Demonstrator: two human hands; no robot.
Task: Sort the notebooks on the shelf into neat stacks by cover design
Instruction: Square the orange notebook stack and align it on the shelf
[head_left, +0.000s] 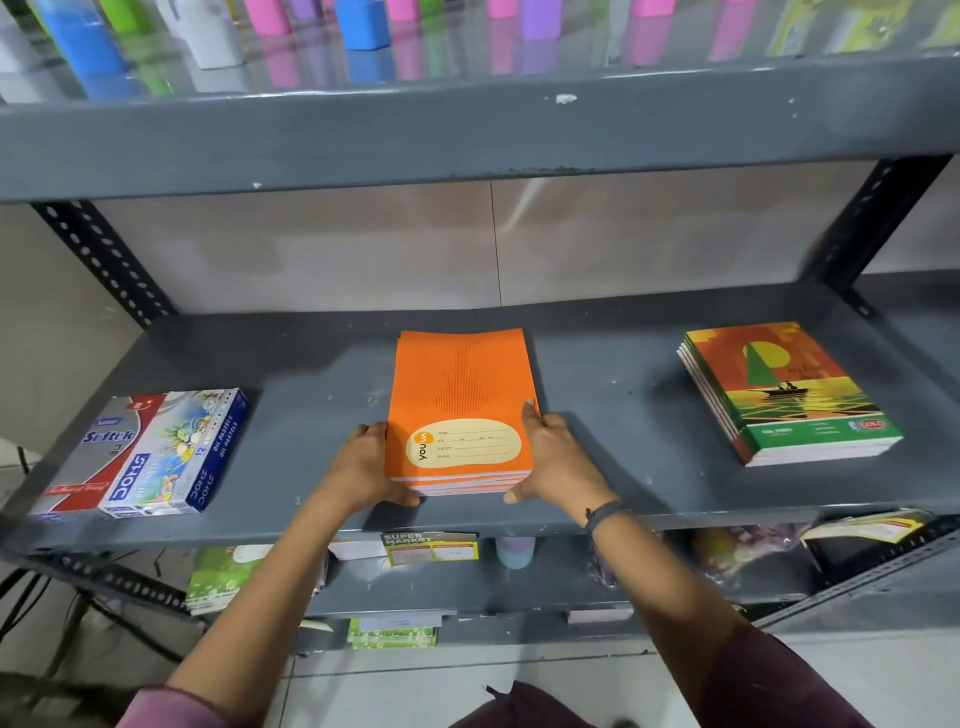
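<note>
A stack of orange notebooks (462, 395) with a cream label lies in the middle of the grey metal shelf (322, 374). My left hand (371, 465) grips the stack's left edge near its front corner. My right hand (553, 457) grips the right edge, thumb resting on the top cover. Both hands press against the stack from opposite sides. A second stack, notebooks with a green and orange sailboat cover (789, 395), lies apart at the shelf's right end.
Boxes of oil pastels and a Softek pack (150, 452) lie at the shelf's left end. Coloured bottles (363, 23) stand on the shelf above. The lower shelf holds packets and green notebooks (213, 577). Perforated uprights (104, 260) frame both sides.
</note>
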